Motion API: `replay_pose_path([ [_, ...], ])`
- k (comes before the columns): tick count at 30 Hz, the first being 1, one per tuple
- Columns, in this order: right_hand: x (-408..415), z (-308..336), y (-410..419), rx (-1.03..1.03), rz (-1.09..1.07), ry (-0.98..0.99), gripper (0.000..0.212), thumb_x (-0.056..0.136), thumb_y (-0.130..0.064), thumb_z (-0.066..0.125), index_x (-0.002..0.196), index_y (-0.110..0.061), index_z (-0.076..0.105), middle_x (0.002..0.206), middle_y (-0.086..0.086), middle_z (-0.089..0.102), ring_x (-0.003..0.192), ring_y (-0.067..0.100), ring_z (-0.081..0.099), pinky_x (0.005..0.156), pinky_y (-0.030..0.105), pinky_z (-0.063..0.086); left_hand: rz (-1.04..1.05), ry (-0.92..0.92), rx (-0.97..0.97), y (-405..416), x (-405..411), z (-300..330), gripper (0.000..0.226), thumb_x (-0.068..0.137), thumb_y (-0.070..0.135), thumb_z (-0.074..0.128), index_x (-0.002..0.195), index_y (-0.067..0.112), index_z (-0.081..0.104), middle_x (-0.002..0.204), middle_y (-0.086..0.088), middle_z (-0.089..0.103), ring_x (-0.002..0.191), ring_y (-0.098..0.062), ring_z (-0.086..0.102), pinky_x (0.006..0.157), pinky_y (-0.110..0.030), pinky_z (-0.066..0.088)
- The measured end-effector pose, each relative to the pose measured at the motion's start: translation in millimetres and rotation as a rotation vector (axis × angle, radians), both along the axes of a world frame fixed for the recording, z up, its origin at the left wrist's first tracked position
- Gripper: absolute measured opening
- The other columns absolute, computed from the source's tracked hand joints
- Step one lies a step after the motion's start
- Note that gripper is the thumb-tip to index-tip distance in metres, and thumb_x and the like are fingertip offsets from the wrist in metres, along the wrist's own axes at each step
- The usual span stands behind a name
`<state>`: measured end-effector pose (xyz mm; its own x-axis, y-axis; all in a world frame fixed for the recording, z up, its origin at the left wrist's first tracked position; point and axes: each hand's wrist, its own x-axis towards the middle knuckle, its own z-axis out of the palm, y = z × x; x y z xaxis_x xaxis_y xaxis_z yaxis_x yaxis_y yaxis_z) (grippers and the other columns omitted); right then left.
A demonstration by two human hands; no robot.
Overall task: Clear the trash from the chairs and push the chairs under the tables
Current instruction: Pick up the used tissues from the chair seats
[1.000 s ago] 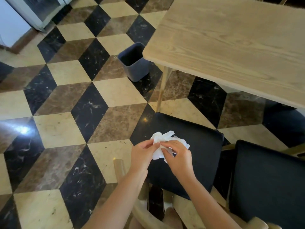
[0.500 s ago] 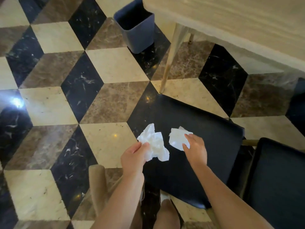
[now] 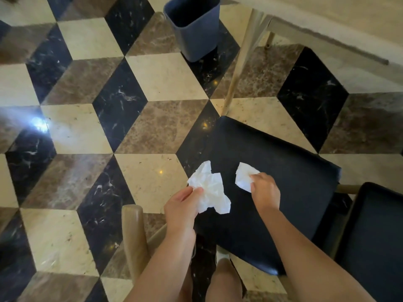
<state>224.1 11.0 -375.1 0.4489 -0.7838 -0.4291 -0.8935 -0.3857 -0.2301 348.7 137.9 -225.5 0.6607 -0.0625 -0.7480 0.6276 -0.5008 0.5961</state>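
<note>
My left hand (image 3: 182,205) pinches a large crumpled white tissue (image 3: 210,188) over the left edge of a black cushioned chair seat (image 3: 283,182). A smaller crumpled tissue (image 3: 243,176) is gripped in my right hand (image 3: 265,191) above the same seat. The two tissues are apart from each other. The chair stands out from the light wooden table (image 3: 349,18), whose edge runs across the top right. The chair's wooden back rail (image 3: 133,236) is at the lower left of the seat.
A dark grey waste bin (image 3: 193,27) stands open on the patterned marble floor beyond the chair, beside a table leg (image 3: 241,62). A second black-seated chair (image 3: 375,236) is at the right edge. My legs show at the bottom.
One second ago both hands held the tissues together in one bundle. They have since separated, one tissue in each hand, and my view has tilted down and closer to the bin.
</note>
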Motion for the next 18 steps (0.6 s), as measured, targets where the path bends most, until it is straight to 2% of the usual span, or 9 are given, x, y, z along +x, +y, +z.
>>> replay_pose_path([
  [2, 0, 28, 2, -0.021, -0.012, -0.061, 0.025, 0.078, 0.013, 0.05, 0.068, -0.01, 0.048, 0.084, 0.008, 0.057, 0.075, 0.019, 0.046, 0.054, 0.029, 0.038, -0.038, -0.008, -0.01, 2, -2, 13, 0.022, 0.077, 0.011, 0.066, 0.057, 0.016, 0.058, 0.073, -0.003, 0.057, 0.074, -0.019, 0.053, 0.073, -0.031, 0.044],
  [3, -1, 45, 3, -0.022, -0.004, -0.084, 0.023, 0.078, 0.013, 0.05, 0.069, -0.008, 0.05, 0.084, 0.007, 0.056, 0.076, 0.02, 0.048, 0.055, 0.029, 0.04, -0.064, -0.017, -0.017, 3, -3, 22, 0.018, 0.077, 0.011, 0.064, 0.061, 0.012, 0.056, 0.07, -0.006, 0.049, 0.071, -0.02, 0.046, 0.068, -0.031, 0.039],
  [6, 1, 100, 6, -0.035, 0.026, -0.184, 0.02, 0.084, 0.006, 0.051, 0.089, -0.005, 0.066, 0.096, 0.007, 0.063, 0.089, 0.022, 0.056, 0.067, 0.031, 0.051, -0.111, -0.059, -0.037, 6, -1, 54, 0.019, 0.076, 0.01, 0.061, 0.061, 0.011, 0.05, 0.065, -0.007, 0.038, 0.067, -0.021, 0.036, 0.062, -0.03, 0.029],
  [8, 4, 141, 10, -0.012, -0.046, -0.336, 0.017, 0.084, 0.002, 0.055, 0.094, -0.004, 0.068, 0.099, 0.009, 0.065, 0.09, 0.024, 0.059, 0.07, 0.033, 0.052, -0.14, -0.103, -0.044, 13, 5, 77, 0.027, 0.077, 0.012, 0.061, 0.055, 0.012, 0.046, 0.061, -0.003, 0.04, 0.064, -0.018, 0.038, 0.06, -0.029, 0.029],
  [12, 22, 215, 23, 0.013, -0.076, -0.494, 0.022, 0.086, -0.006, 0.061, 0.106, -0.012, 0.066, 0.105, 0.001, 0.065, 0.092, 0.015, 0.062, 0.076, 0.023, 0.049, -0.068, -0.219, -0.069, 34, 27, 124, 0.021, 0.078, 0.012, 0.066, 0.059, 0.016, 0.059, 0.065, 0.0, 0.057, 0.063, -0.016, 0.052, 0.057, -0.023, 0.039],
  [15, 42, 260, 35, 0.012, -0.016, -0.527, 0.022, 0.087, -0.011, 0.06, 0.109, -0.015, 0.065, 0.105, -0.001, 0.065, 0.093, 0.012, 0.061, 0.08, 0.023, 0.049, -0.001, -0.237, -0.112, 54, 47, 154, 0.01, 0.079, 0.012, 0.069, 0.08, 0.02, 0.063, 0.082, 0.002, 0.062, 0.078, -0.016, 0.059, 0.063, -0.02, 0.046],
  [18, 66, 294, 53, -0.012, 0.043, -0.558, 0.023, 0.086, -0.012, 0.06, 0.109, -0.015, 0.065, 0.104, -0.002, 0.067, 0.091, 0.01, 0.059, 0.076, 0.019, 0.042, 0.017, -0.263, -0.133, 81, 70, 171, 0.023, 0.08, 0.014, 0.071, 0.102, 0.011, 0.066, 0.093, 0.0, 0.063, 0.084, -0.015, 0.059, 0.069, -0.022, 0.048],
])
